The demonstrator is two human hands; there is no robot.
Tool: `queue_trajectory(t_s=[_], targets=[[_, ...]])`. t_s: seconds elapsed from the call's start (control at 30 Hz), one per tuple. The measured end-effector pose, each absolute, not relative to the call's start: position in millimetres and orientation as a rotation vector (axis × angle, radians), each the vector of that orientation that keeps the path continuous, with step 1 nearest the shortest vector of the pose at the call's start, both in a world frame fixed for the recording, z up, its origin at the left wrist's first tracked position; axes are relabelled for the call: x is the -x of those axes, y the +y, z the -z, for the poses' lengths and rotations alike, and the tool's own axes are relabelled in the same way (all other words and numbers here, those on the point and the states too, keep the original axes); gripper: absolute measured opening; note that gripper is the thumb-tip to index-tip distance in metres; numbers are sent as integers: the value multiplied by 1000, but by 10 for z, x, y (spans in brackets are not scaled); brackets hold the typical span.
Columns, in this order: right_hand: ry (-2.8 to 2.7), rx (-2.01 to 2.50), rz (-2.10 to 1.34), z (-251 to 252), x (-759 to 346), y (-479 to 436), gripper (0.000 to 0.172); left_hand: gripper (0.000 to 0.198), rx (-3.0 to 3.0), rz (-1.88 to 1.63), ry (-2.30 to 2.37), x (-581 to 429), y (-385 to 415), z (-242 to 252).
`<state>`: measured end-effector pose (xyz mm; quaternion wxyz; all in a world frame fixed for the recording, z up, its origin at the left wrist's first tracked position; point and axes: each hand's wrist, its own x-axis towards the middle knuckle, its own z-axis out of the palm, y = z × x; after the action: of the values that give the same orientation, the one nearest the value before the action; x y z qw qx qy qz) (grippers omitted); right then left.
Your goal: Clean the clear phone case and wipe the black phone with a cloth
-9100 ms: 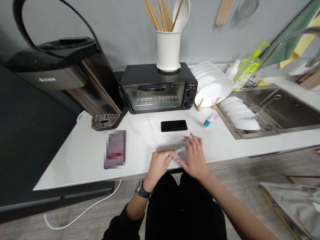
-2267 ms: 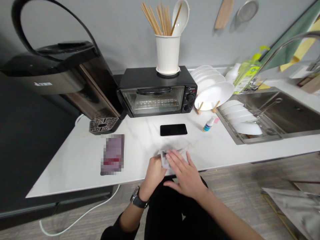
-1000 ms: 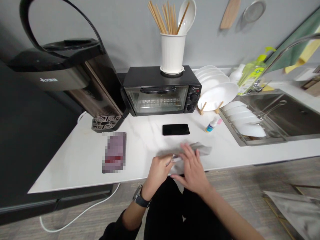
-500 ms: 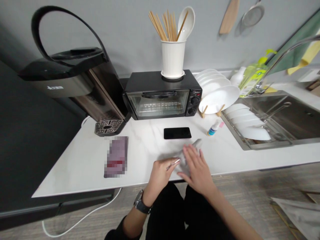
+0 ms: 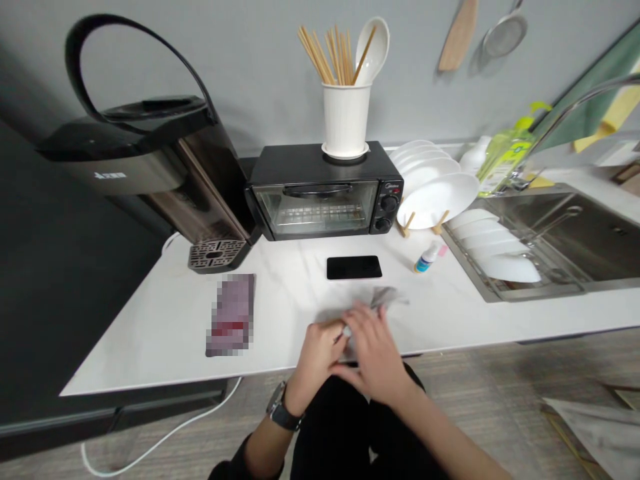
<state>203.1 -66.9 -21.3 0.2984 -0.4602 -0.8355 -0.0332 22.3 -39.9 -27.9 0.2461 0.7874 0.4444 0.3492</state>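
Note:
My left hand (image 5: pixel 320 350) is closed near the counter's front edge, its fingers round a small, pale, shiny thing that is mostly hidden. Over those fingers lies my right hand (image 5: pixel 373 350), blurred by motion, with its thumb apart below. A thin grey cloth (image 5: pixel 384 297) is pressed under the right hand's fingers, and its loose end sticks out past them. Just beyond the hands a black phone (image 5: pixel 354 267) lies flat. Farther right stands a small white bottle with a blue label (image 5: pixel 427 258), a pink piece (image 5: pixel 443 250) beside it.
A purple pouch-like item (image 5: pixel 233 313), partly pixelated, lies left on the white counter (image 5: pixel 165 333). Behind are a water dispenser (image 5: pixel 215 200), a toaster oven (image 5: pixel 320 207) and a cup of chopsticks (image 5: pixel 346 117). Racked plates (image 5: pixel 440 200) and a sink (image 5: pixel 600 233) are at right.
My right hand has slid left and toward me, onto the left hand's fingers. The cloth's loose end now shows more beyond it, and the shiny thing is more covered.

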Motion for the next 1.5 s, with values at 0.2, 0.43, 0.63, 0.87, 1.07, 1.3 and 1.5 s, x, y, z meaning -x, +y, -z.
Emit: queue_trajectory(t_s=[0.2,0.43,0.63,0.87,1.07,1.3,1.5], targets=[[-2214,1252,80,170,-2150,-595,73,22,-2111,-958,1109,-226,-407,249],[-2350,964,-81,10,-1959,-657,78,26,-2184,-911,1271,-212,-370,332],[-2125,1344,73,-26,-2152,-511,55,25,-2133,-932,1277,-226,-396,227],[-2217,1411,131,27,-2235,-520,53,28,-2119,-938,1214,-241,-409,162],[-2160,1394,136,-114,-2301,-452,53,30,-2229,-919,1228,-251,-399,182],[-2193,1399,140,65,-2310,-514,62,21,-2069,-952,1114,-250,-398,209],[-2441,1105,64,157,-2088,-653,81,29,-2138,-960,1246,-217,-373,290]])
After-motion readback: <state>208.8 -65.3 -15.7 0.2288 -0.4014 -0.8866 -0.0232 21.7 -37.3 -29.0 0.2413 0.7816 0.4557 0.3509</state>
